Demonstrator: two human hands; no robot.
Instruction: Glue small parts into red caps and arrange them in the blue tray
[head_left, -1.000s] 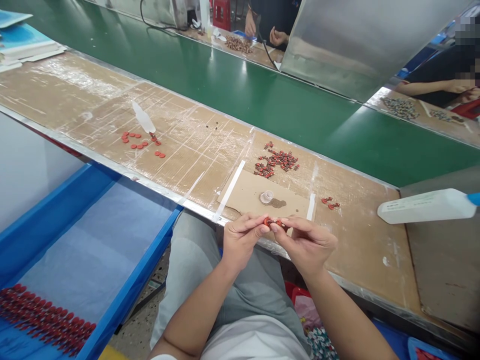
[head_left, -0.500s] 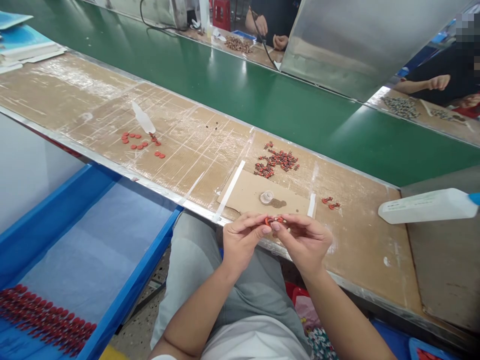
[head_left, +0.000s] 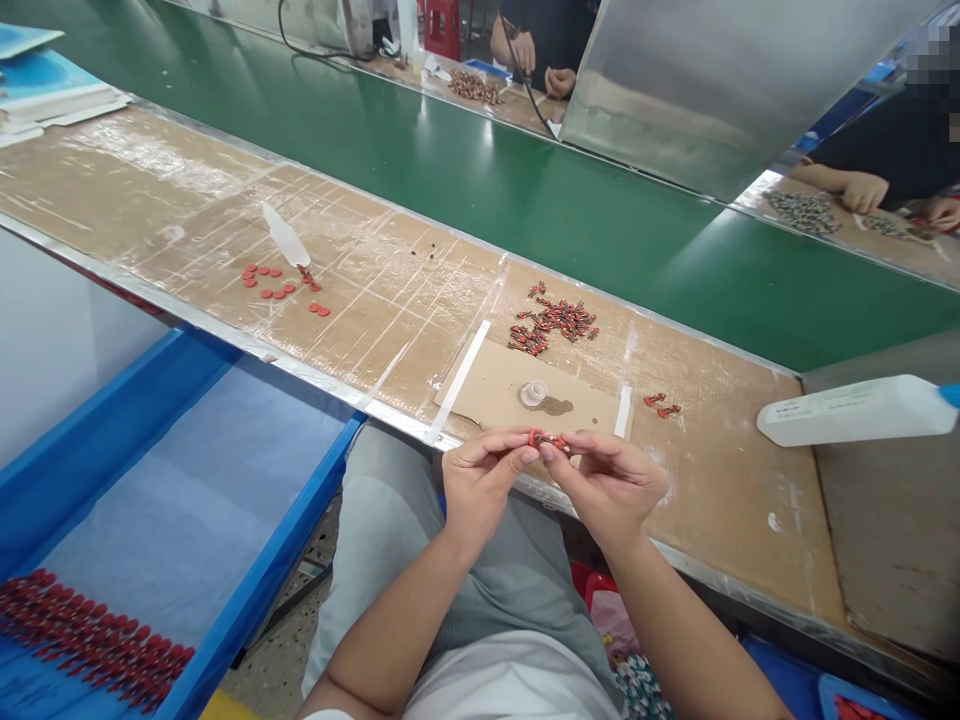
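Between both hands, over the table's front edge, is a small red and dark figurine (head_left: 555, 442) with a round red disc base (head_left: 533, 438) at its left end. My left hand (head_left: 484, 480) pinches the disc end between thumb and fingers. The other end is pinched by my right hand (head_left: 609, 485); the fingertips partly hide the piece. Just beyond the hands, a small clear cup (head_left: 533, 394) sits on a taped-down cardboard piece (head_left: 499, 375) beside a dark wet stain. Behind it lies a pile of small red and dark figurines (head_left: 564, 320). Two based figurines (head_left: 664, 405) lie to the right.
Loose red discs (head_left: 279, 292) lie to the left near a white plastic bag (head_left: 285, 235). A white bottle (head_left: 855, 410) lies on the right. A blue tray (head_left: 277, 510) holds rows of red pieces. Beyond the green conveyor belt (head_left: 465, 160), co-workers' hands (head_left: 862, 190) work.
Both my hands keep hold of the figurine and its disc, with only a slight shift of the fingers. Across the belt, a co-worker's hand at the right has lowered toward the table.
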